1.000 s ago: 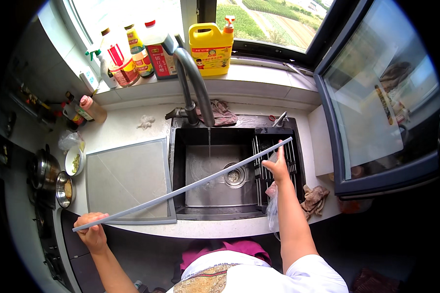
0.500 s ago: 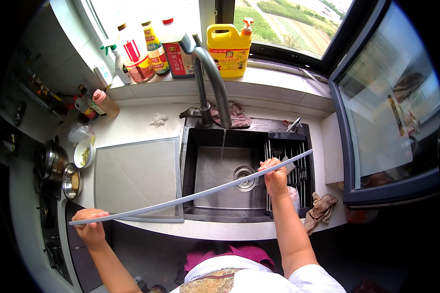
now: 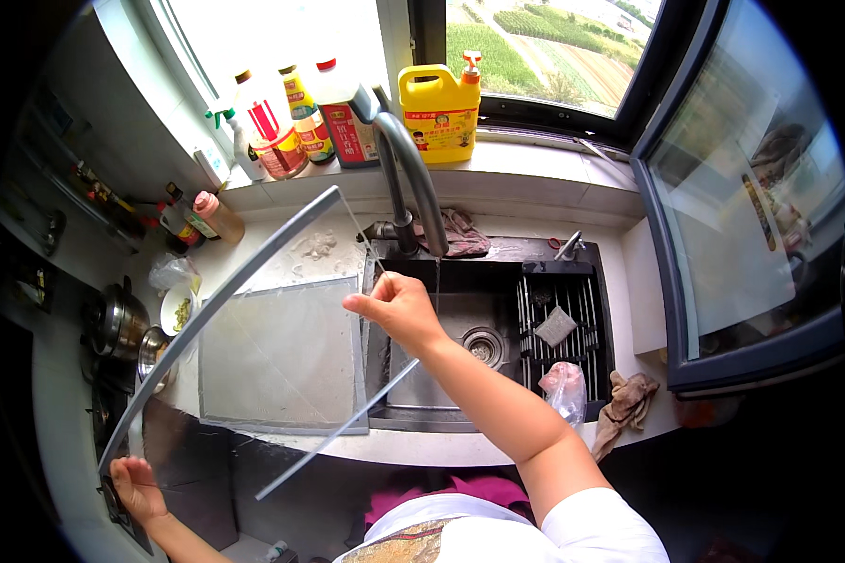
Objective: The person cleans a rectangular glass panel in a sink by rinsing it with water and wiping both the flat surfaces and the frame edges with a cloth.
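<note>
Panel frame [image 3: 197,322] grey. Bench [image 3: 441,447] white. Sink rim [image 3: 521,249] black. Tap [image 3: 421,178] dark grey. Jug [image 3: 438,103] yellow, pump [image 3: 470,64] orange-red. Shirt [image 3: 610,530] white, front patch [image 3: 399,542] gold-brown, patterned. Lower garment [image 3: 469,487] magenta. Crumpled rag [image 3: 628,403] brown. Cloth [image 3: 462,235] dusty pink.

Clear panel [image 3: 272,375], one, grey-edged, tilted above bench [image 3: 460,450]; left grip [image 3: 136,488] at lower-left corner, right grip [image 3: 394,302] on right-hand edge. Black sink [image 3: 512,247], tap [image 3: 413,174] running. Rack [image 3: 583,324], right side, bearing pale pad [image 3: 556,327]. Yellow jug [image 3: 438,117], on sill [image 3: 526,174].
</note>
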The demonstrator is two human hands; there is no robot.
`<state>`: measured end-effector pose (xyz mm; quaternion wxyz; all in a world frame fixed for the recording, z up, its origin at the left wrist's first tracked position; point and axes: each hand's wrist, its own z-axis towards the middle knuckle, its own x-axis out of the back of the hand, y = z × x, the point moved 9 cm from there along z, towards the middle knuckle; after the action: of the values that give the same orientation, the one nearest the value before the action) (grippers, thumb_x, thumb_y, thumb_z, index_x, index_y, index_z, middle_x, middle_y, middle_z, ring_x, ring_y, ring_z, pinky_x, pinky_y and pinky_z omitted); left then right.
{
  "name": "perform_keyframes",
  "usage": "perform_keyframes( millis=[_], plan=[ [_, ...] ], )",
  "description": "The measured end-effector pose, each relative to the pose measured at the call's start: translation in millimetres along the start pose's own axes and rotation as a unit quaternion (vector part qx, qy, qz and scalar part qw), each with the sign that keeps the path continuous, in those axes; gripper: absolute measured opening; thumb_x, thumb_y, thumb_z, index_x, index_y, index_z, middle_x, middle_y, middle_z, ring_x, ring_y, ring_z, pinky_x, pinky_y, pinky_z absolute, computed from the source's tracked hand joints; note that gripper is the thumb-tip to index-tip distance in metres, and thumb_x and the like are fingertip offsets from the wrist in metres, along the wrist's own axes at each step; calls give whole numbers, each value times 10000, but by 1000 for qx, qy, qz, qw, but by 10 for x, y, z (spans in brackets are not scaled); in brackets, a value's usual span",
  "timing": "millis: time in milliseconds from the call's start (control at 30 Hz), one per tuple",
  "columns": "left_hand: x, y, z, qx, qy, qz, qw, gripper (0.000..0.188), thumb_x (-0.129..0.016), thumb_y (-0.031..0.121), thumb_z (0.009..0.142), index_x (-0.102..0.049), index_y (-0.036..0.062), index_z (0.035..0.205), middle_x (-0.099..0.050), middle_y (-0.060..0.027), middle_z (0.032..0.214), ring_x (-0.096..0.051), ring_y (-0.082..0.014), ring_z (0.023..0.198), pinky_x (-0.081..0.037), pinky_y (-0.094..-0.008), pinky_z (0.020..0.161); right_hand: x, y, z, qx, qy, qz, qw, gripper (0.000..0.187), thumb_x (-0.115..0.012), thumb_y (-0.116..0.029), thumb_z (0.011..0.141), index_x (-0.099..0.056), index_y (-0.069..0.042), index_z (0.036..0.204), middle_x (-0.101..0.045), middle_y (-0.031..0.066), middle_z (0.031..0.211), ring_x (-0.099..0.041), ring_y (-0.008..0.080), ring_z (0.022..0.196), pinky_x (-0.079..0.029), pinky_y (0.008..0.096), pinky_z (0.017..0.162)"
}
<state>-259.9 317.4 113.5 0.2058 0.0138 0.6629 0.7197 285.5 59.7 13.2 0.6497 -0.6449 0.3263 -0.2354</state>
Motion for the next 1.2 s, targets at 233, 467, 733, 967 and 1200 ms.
perform_keyframes(
  millis=[233,467,733,967,1200],
  plan=[
    [-953,-562,137,58,20,64,996,100,-689,191,847,-657,101,874,-705,-80,816,-690,-181,701,-564,-257,623,344,908,492,-74,3,56,996,447,-830,-392,681,-487,-109,632,-567,15,605,-531,79,562,-427,224,550],
    [-2060,-895,324,105,-48,88,989,118,-693,190,842,-638,90,812,-703,-86,794,-689,-175,681,-552,-238,600,1274,1102,445,-48,68,126,989,403,-811,-375,716,-506,-119,655,-600,25,625,-538,85,574,-424,219,577],
    [-2789,-1290,310,189,-70,133,970,140,-685,256,850,-640,125,827,-706,-60,798,-691,-165,687,-521,-224,545,2080,1319,267,-107,135,50,984,467,-797,-478,696,-503,-116,659,-592,40,615,-518,92,550,-409,228,542],
    [-3176,-1421,501,254,-70,230,937,261,-673,374,852,-541,160,780,-674,-24,723,-669,-154,624,-502,-262,523,2214,1505,227,-206,145,-21,968,542,-764,-574,683,-503,-99,655,-571,55,607,-468,90,509,-386,225,491],
    [-3177,-1185,587,279,-99,289,910,285,-617,378,893,-498,119,907,-664,-77,779,-671,-198,672,-522,-298,563,1772,1912,136,-273,98,31,957,554,-722,-574,731,-434,-110,638,-487,25,564,-351,74,417,-231,229,387]
  ],
)
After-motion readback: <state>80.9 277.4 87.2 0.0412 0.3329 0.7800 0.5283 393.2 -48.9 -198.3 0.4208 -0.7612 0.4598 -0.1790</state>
